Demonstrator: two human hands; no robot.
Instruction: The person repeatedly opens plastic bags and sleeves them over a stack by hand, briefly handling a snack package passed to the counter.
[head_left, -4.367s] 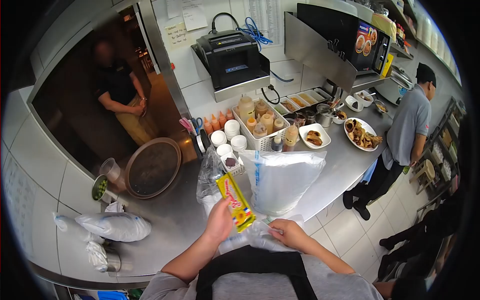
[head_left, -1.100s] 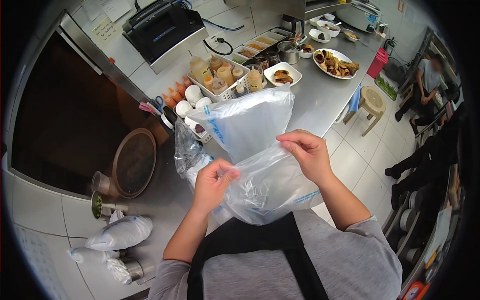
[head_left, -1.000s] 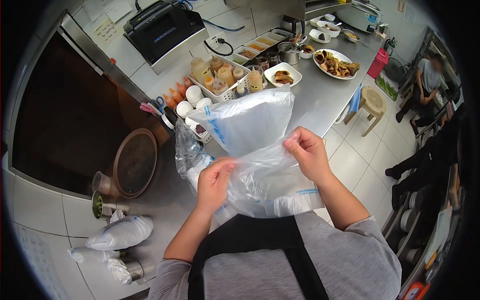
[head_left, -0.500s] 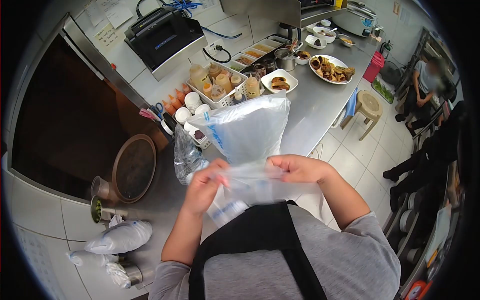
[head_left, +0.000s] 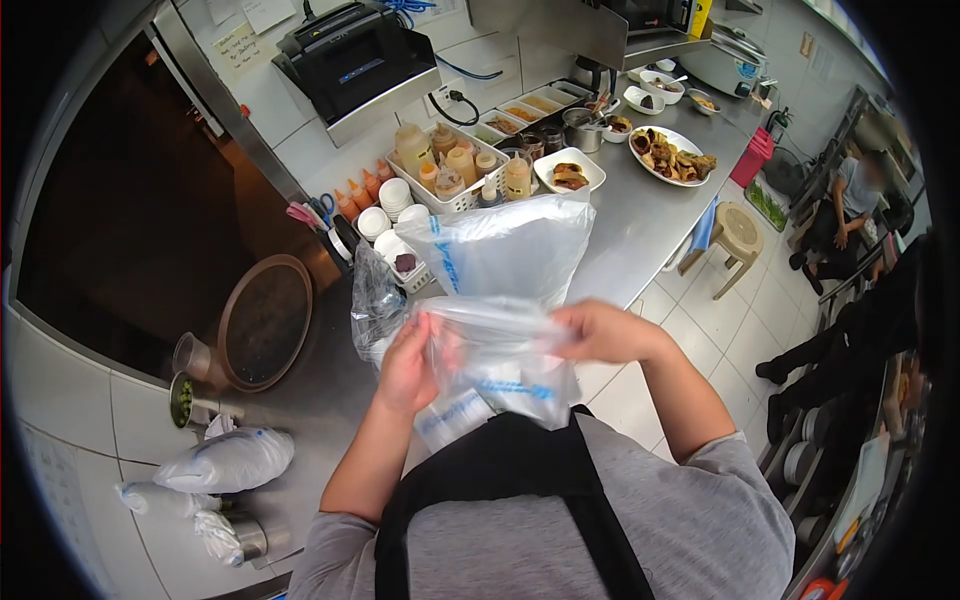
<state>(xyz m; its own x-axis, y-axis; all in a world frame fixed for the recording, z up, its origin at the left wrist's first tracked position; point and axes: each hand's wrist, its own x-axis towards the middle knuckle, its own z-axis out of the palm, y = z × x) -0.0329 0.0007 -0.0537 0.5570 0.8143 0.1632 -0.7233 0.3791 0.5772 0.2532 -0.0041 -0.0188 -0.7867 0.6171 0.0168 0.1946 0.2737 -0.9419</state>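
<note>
A clear plastic bag (head_left: 500, 350) with blue print is stretched between my two hands in front of my apron. My left hand (head_left: 408, 362) pinches its left edge near the top. Around the right edge, my right hand (head_left: 605, 332) is closed, slightly smeared by motion. Just beyond lies a larger pack of plastic bags (head_left: 515, 245) with blue print, on the steel counter. A crumpled clear plastic bag (head_left: 378, 300) sits to the left of it. White paper with blue marks (head_left: 452, 420) shows partly under the held bag.
A white basket (head_left: 465, 200) of sauce bottles stands at the back, beside a bowl of food (head_left: 570, 172) and a plate of cooked pieces (head_left: 672, 157). A round brown tray (head_left: 265, 325) leans at left. Tied white bags (head_left: 228, 460) sit front left. A person (head_left: 850, 200) sits at right.
The held bag has been spread from a bunched strip into a wider sheet, with its blue print now showing. My right hand has moved slightly right. The camera view has shifted a little.
</note>
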